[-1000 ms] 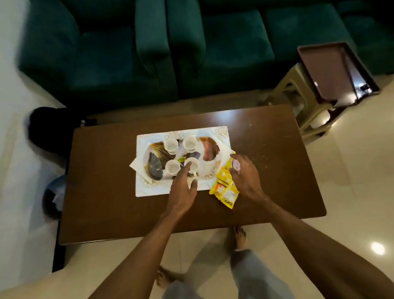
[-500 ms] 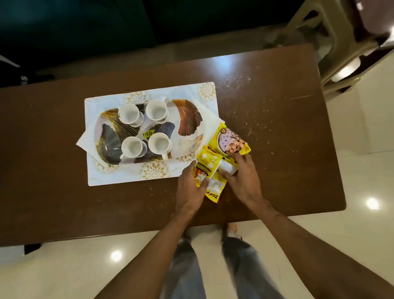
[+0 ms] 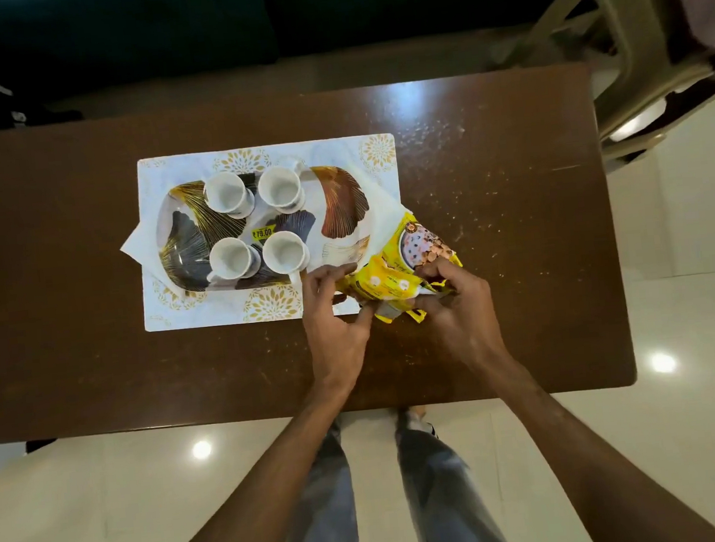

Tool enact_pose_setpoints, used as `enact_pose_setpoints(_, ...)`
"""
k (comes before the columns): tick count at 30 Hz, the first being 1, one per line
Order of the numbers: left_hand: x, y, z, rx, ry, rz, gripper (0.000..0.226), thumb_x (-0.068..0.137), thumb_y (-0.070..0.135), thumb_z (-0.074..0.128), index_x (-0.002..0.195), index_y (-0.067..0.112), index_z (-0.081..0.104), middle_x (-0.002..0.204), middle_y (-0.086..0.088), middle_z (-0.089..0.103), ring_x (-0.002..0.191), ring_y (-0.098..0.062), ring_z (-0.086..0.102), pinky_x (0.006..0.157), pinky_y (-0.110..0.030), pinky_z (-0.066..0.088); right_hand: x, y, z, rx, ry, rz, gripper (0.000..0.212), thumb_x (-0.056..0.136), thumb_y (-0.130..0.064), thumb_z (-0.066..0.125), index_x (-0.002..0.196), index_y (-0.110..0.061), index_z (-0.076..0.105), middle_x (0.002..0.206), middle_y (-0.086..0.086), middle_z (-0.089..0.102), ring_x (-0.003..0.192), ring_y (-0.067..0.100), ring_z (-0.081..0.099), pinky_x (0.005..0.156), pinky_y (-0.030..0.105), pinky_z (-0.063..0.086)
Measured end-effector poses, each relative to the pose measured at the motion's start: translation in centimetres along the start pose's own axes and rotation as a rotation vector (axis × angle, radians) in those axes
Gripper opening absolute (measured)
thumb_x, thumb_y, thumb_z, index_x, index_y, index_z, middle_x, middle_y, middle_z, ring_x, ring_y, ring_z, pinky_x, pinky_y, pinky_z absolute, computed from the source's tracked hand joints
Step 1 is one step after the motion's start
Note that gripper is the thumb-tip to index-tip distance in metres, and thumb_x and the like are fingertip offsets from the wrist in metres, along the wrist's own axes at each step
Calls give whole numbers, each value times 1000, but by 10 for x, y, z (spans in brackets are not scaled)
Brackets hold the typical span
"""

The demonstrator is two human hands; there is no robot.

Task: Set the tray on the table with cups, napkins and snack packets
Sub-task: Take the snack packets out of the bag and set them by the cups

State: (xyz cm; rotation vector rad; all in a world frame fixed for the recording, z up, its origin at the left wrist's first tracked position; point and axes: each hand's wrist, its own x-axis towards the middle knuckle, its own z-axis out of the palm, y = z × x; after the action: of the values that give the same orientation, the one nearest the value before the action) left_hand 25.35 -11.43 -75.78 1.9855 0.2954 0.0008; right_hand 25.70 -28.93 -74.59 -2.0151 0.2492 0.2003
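A leaf-patterned oval tray (image 3: 340, 194) rests on a white placemat (image 3: 178, 312) on the brown table (image 3: 74, 360). Several white cups (image 3: 226, 193) stand upright on the tray. White napkins (image 3: 133, 247) stick out from under the tray at both ends. Yellow snack packets (image 3: 396, 287) sit bunched at the placemat's front right corner. My left hand (image 3: 334, 320) grips the packets from the left. From the right, my right hand (image 3: 454, 305) closes on the same bunch.
A dark green sofa (image 3: 153, 29) runs behind the table. A plastic stool (image 3: 611, 32) with a dark tray on it stands at the back right. The table's near edge runs just in front of my legs, over a glossy tiled floor (image 3: 108, 508).
My left hand left the cups and came to the packets. Both hands now gather the packets into a bunch. The camera has moved in over the table.
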Motion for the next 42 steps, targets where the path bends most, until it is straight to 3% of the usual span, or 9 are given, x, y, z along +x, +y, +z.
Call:
enact_pose_setpoints(3, -4, 30, 0, -162, 192, -85, 44, 82, 5, 80, 121, 15, 63, 128, -1, 54, 121, -16, 57, 87, -26, 57, 3, -25, -13, -45, 98, -187, 28, 73, 5, 78, 90, -12, 65, 100, 1, 68, 98, 20, 63, 76, 42, 55)
enact_pose_setpoints(6, 1, 52, 1, -544, 113, -369, 21, 97, 21, 65, 117, 15, 64, 118, -5, 68, 110, -19, 67, 87, -39, 59, 5, -37, -12, -200, 215, -369, 20, 72, 6, 77, 85, -5, 66, 100, 7, 67, 98, 26, 60, 75, 35, 51)
enact_pose_setpoints(11, 24, 69, -13, -931, -210, -712, 74, 86, 65, 49, 129, 7, 63, 121, -17, 71, 104, -29, 68, 97, -53, 51, 3, -37, 1, -433, 197, -610, 11, 76, 2, 75, 82, 0, 66, 98, 15, 66, 97, 30, 57, 72, 34, 50)
enact_pose_setpoints(16, 44, 49, -22, -833, -198, -650, 36, 86, 18, 72, 121, 10, 66, 103, -9, 72, 90, -22, 68, 75, -34, 52, 2, -31, 1, -506, -44, -697, 18, 82, -22, 79, 88, -7, 69, 109, 11, 63, 106, 28, 56, 81, 37, 52)
enact_pose_setpoints(21, 49, 38, -27, -895, -174, -658, 34, 84, 2, 68, 112, 20, 69, 99, -1, 75, 87, -14, 71, 71, -28, 57, 11, -48, 6, 43, 179, -64, 48, 79, -47, 79, 114, -19, 62, 118, -2, 53, 111, 11, 56, 88, 28, 50)
enact_pose_setpoints(25, 46, 32, -28, -948, -239, -633, 41, 86, -1, 64, 122, 20, 66, 110, -3, 74, 99, -18, 70, 80, -31, 56, 38, -60, 15, 553, -9, 467, 60, 83, -32, 79, 132, -17, 50, 118, 1, 68, 104, 16, 69, 84, 38, 57)
enact_pose_setpoints(28, 50, 24, -35, -871, -272, -615, 43, 82, 6, 72, 123, 18, 66, 109, -2, 73, 100, -18, 68, 78, -31, 53, 49, -58, 15, 667, -118, 460, 42, 80, -15, 79, 119, -7, 62, 112, 8, 74, 105, 31, 71, 87, 53, 55)
enact_pose_setpoints(38, 79, 15, -52, -460, -352, -373, 23, 80, 8, 81, 102, 13, 76, 103, -6, 78, 98, -18, 73, 86, -33, 57, 65, -65, 10, 753, -228, 444, 49, 70, -6, 82, 112, -11, 58, 113, 16, 72, 96, 32, 69, 87, 52, 54)
enact_pose_setpoints(42, 85, 15, -58, -402, -400, -341, 32, 78, 5, 82, 108, 13, 75, 103, -3, 79, 98, -16, 73, 88, -35, 59, 76, -65, 8, 621, -145, 430, 33, 66, 3, 83, 95, -6, 70, 94, 14, 73, 79, 28, 69, 68, 39, 54)
